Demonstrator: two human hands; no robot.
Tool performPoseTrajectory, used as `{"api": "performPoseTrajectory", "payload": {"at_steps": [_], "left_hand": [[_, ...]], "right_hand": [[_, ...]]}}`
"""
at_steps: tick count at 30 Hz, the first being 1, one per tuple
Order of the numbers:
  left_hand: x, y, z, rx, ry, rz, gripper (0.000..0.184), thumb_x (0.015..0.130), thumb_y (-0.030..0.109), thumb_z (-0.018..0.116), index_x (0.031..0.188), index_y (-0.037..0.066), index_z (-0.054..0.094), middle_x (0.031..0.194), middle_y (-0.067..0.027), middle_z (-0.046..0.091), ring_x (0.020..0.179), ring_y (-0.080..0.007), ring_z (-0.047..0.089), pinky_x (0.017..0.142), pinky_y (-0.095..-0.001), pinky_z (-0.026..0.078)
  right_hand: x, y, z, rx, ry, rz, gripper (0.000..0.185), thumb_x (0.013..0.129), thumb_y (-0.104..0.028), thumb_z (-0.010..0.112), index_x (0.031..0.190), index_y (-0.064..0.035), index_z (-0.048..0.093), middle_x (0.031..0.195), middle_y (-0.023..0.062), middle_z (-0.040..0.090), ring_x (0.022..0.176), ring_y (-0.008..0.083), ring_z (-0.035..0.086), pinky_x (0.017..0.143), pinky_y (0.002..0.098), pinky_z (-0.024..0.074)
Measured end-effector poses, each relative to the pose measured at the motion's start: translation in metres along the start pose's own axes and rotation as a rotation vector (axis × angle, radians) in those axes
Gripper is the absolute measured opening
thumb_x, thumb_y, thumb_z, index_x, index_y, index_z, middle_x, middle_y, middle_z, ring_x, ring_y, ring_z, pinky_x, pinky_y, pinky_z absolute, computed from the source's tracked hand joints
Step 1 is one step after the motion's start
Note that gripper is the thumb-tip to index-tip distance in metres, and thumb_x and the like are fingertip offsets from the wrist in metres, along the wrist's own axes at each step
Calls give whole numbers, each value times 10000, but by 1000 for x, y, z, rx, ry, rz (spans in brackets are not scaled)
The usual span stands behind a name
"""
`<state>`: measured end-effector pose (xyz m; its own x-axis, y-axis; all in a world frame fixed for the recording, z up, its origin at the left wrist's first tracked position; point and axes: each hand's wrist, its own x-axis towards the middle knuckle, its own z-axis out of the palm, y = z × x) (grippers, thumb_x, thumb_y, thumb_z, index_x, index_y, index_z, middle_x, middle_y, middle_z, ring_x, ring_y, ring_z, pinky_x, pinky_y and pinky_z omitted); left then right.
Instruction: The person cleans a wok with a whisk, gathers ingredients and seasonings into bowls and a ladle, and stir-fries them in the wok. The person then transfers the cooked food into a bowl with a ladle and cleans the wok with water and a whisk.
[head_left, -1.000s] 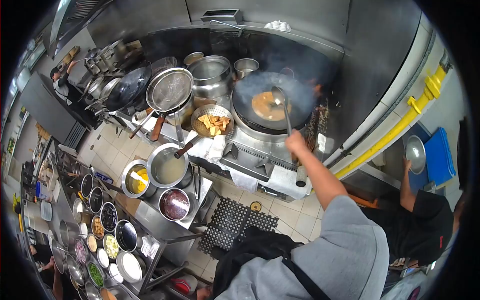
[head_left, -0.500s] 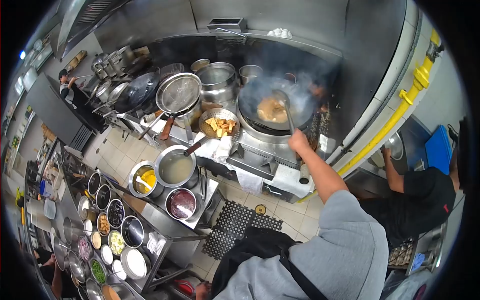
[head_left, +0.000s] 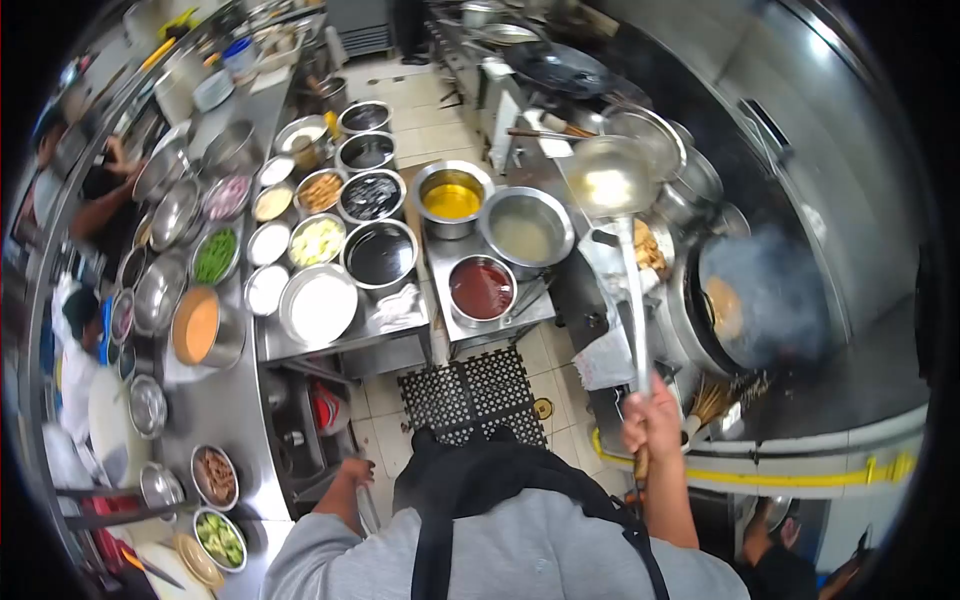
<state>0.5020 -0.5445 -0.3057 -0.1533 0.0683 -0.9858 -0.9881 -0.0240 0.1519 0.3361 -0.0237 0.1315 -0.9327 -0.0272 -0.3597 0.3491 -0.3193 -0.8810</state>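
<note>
My right hand (head_left: 652,425) is wrapped round the handle of a long metal ladle (head_left: 608,185), whose shiny bowl is raised over the counter. Behind the ladle, a perforated strainer of golden fried pieces (head_left: 650,250) is partly hidden. A steaming wok holds orange-brown liquid (head_left: 724,308) to the right. My left hand (head_left: 355,472) is low beside the prep table's corner, fingers curled at the top of a metal bar or handle that is hard to make out. Ahead stand pots of yellow liquid (head_left: 452,200), cloudy liquid (head_left: 528,235) and dark red sauce (head_left: 482,290).
Several bowls of ingredients and sauces cover the steel table (head_left: 235,420) at left. A black perforated mat (head_left: 470,395) lies on the floor. A yellow pipe (head_left: 800,477) runs at right. People work at the far left and lower right.
The view has swung left toward the prep table. My right hand has lifted the ladle out of the wok. My left hand, at the lower edge before, now shows more fully.
</note>
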Motion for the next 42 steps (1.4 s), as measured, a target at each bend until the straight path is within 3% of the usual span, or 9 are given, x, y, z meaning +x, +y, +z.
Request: {"api": "performPoseTrajectory", "payload": {"at_steps": [3,5,6,10,12,19,26,28,42], "left_hand": [[-31,20,28,43,237,147,69,840,187,564,838,118,558,797,-14,628,688,-193,626,540,-331,482],[-53,34,37,20,267,173,100,850,169,548,771,108,537,746,-24,603,618,-202,607,510,-333,460],[-37,29,25,0,194,255,124,829,136,605,861,23,646,701,-84,639,602,-212,678,446,-328,471],[-22,3,22,-145,218,326,120,838,129,583,825,24,641,725,-83,653,610,-211,683,434,-314,464],[-32,-10,20,-53,250,307,129,858,128,552,854,30,635,736,-79,651,612,-210,681,439,-316,462],[-37,-61,15,-97,207,57,187,899,149,464,910,79,637,823,-89,654,695,-218,685,546,-362,478],[-19,-68,8,-76,93,108,199,908,136,443,924,76,632,865,-86,656,694,-216,686,528,-351,471],[-29,-47,17,-136,249,124,182,906,123,460,908,52,628,837,-86,657,651,-214,679,484,-336,461],[-53,-7,29,-126,289,251,141,874,103,494,807,56,609,734,-70,636,626,-214,676,433,-322,424]], "right_hand": [[8,6,71,-112,-201,258,499,882,-33,570,1350,-111,413,566,-22,410,364,75,368,310,242,311],[25,27,107,-255,-267,282,514,885,-26,571,1366,-106,409,577,-28,409,390,70,381,333,236,321],[33,34,121,-269,-272,288,514,885,-26,571,1366,-106,409,577,-28,409,390,70,381,333,236,321],[53,61,152,-450,-379,283,520,892,-19,551,1384,-103,404,585,-19,440,390,73,400,337,240,334],[56,71,161,-516,-374,265,538,886,-11,549,1395,-106,403,592,-11,464,388,75,415,340,244,345],[60,83,168,-536,-389,301,623,882,7,549,1453,-126,337,623,-3,453,393,74,393,339,246,324],[49,53,171,-413,-395,334,544,887,-26,550,1400,-111,391,619,-9,449,393,73,396,342,245,346],[46,44,169,-387,-396,353,547,889,-29,547,1405,-106,382,621,-9,449,395,72,397,343,244,346],[48,48,159,-385,-416,325,485,895,-40,539,1360,-81,411,623,-12,449,406,71,403,352,241,349]]}}
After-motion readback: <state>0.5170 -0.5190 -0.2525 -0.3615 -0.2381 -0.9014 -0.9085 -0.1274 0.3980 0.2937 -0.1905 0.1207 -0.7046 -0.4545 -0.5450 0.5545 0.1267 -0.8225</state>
